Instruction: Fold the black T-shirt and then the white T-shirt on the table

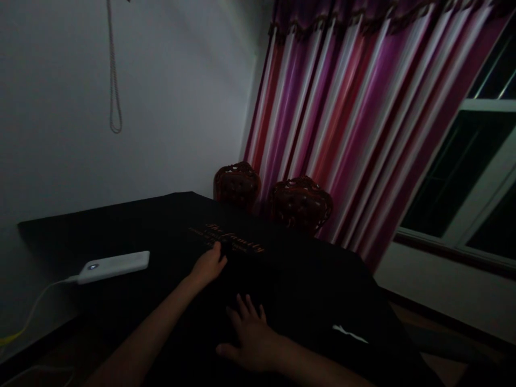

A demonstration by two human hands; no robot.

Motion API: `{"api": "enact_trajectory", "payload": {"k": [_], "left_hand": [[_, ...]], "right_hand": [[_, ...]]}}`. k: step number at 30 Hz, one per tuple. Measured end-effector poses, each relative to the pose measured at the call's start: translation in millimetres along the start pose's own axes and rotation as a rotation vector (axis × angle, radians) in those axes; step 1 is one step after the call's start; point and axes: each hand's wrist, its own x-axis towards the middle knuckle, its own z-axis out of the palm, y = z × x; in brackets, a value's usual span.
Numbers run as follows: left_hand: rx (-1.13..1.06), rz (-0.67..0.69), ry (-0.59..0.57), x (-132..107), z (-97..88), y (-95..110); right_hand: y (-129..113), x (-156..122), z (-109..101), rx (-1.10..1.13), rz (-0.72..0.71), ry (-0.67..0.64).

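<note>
The left hand (207,267) is curled and may be pinching the soft black cloth with orange letters (302,290), though it is too dark to be sure; the right hand (250,338) lies flat on it, fingers spread wide; a hard tug could make the cloth slide and drag the flat white power bank (113,267) and its yellow cord (28,320) off the edge.

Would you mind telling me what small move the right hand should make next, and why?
I would probably slide the right hand forward over the black cloth toward the left hand, pressing lightly: the right hand lies flat on the cloth, and the left hand rests by the gold lettering, where a dark fold may stand up, though the dimness hides it.
</note>
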Motion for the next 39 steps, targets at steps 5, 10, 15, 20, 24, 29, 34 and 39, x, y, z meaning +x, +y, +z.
{"api": "enact_trajectory", "payload": {"k": [5, 10, 15, 20, 24, 29, 34, 39], "left_hand": [[-0.002, 0.416, -0.187, -38, 29.7, 31], [0.096, 0.587, -0.169, -61, 66.1, 15], [0.189, 0.566, -0.112, -66, 77.5, 19], [0.153, 0.421, -0.184, -77, 69.8, 38], [-0.052, 0.469, -0.237, -93, 32.9, 21], [-0.03, 0.643, -0.274, -130, 5.2, -32], [0.189, 0.97, -0.197, -160, 52.8, -68], [0.141, 0.776, -0.059, -200, 72.6, -52]], "right_hand": [[-2, -39, -21, 0.119, -0.156, 0.134], [30, -38, -36, 0.0, 0.04, 0.384], [106, 6, -39, -0.092, 0.147, 0.348], [128, 35, -34, -0.128, 0.123, 0.325], [97, 13, -40, -0.211, 0.024, 0.388], [53, -66, -19, -0.183, -0.297, 0.285], [38, -107, 33, -0.126, -0.304, 0.194], [25, -116, 76, -0.268, -0.27, 0.253]]}}
